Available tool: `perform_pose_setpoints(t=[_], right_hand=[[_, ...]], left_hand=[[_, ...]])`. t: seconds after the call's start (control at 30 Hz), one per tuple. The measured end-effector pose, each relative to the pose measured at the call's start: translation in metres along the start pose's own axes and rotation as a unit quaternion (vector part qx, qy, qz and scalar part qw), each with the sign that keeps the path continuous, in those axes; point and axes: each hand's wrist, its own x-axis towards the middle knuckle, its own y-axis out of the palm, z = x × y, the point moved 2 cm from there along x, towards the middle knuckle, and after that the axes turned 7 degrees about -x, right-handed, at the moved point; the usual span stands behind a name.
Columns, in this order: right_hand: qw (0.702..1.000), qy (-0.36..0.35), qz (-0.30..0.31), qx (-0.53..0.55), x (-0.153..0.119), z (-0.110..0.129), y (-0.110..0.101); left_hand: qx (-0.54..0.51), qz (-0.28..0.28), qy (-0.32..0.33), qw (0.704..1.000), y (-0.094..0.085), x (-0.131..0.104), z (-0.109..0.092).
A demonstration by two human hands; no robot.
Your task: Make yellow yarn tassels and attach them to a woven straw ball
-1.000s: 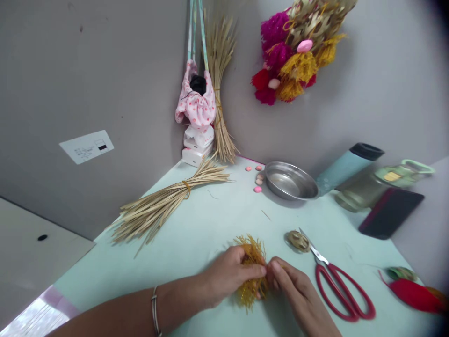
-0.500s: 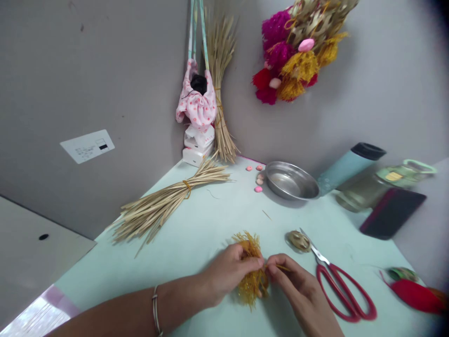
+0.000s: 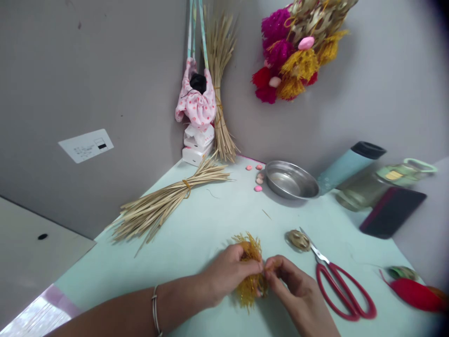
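Note:
My left hand (image 3: 229,271) is closed around a bushy golden-yellow yarn tassel (image 3: 250,292), thumb laid across its middle. Loose yarn ends fan out above and below the grip. Just to the right, my right hand (image 3: 293,288) pinches a yarn strand at the tassel's side, thumb against forefinger. The fingertips of both hands almost meet, and the strand itself is mostly hidden by them. Beyond my right hand lie red-handled scissors (image 3: 345,290), their blades slightly apart. A small beige oval bundle (image 3: 299,239) touches the tip end of the scissors.
A tied straw bundle (image 3: 171,201) lies at the left; another straw bundle (image 3: 220,103) stands in the corner. Pink beads (image 3: 258,188) sit beside a steel bowl (image 3: 292,180). A blue tumbler (image 3: 352,166), a dark phone (image 3: 393,213) and red yarn (image 3: 416,294) are at the right.
My right hand has shifted slightly, and the yellow strand end that stuck out past its fingers no longer shows. My left hand keeps its grip on the tassel.

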Motion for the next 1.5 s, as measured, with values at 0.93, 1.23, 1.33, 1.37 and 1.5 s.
perform_pose_setpoints(t=[0.93, 1.23, 1.33, 1.37, 1.5], right_hand=[[0.987, 0.026, 0.037, 0.157, 0.002, -0.003, 0.009], [0.990, 0.057, -0.097, 0.086, 0.003, -0.017, -0.003], [0.987, 0.043, -0.155, 0.004, 0.000, -0.012, -0.011], [0.989, 0.026, -0.143, -0.024, 0.000, -0.008, -0.011], [0.995, -0.071, -0.036, -0.059, 0.002, 0.004, -0.006]], left_hand=[[-0.109, 0.107, 0.069, 0.986, 0.001, -0.002, -0.005], [-0.102, 0.033, 0.050, 0.993, 0.000, -0.001, -0.006], [-0.091, 0.022, 0.042, 0.995, 0.000, -0.002, -0.006], [-0.086, 0.020, 0.038, 0.995, 0.001, -0.002, -0.006], [-0.080, 0.020, 0.027, 0.996, 0.002, -0.004, -0.005]])
